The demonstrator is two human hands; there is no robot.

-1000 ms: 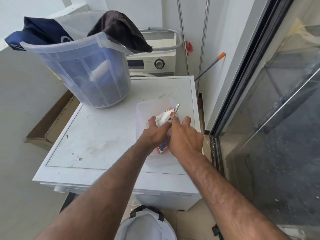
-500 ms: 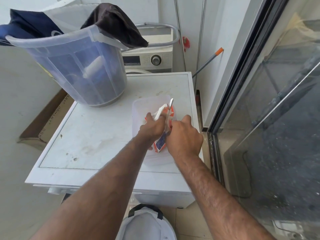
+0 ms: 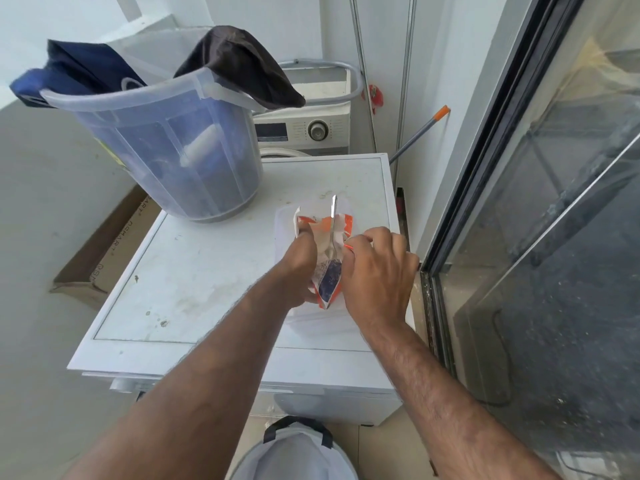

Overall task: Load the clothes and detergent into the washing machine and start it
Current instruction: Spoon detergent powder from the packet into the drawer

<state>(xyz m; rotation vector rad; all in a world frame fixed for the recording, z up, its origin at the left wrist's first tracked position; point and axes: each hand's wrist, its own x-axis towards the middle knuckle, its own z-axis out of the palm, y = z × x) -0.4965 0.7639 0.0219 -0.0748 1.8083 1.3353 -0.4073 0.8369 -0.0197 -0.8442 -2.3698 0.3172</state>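
Detergent packet [image 3: 329, 282] gripped by left hand [image 3: 299, 268] and right hand [image 3: 377, 275]; spoon [image 3: 333, 220] inside.

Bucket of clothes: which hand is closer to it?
Left. The left hand grips the packet on the side toward the bucket, in front and right of it; the right hand holds the packet's other side, farther right.

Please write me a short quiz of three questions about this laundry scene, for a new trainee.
1. True or false: the left hand and the right hand both hold the detergent packet.
2. What stands in the packet? A) brush B) metal spoon C) scissors
3. Fill in: dark clothes hang over the rim of the clear plastic ____.
Key: 1 true; 2 B; 3 bucket.
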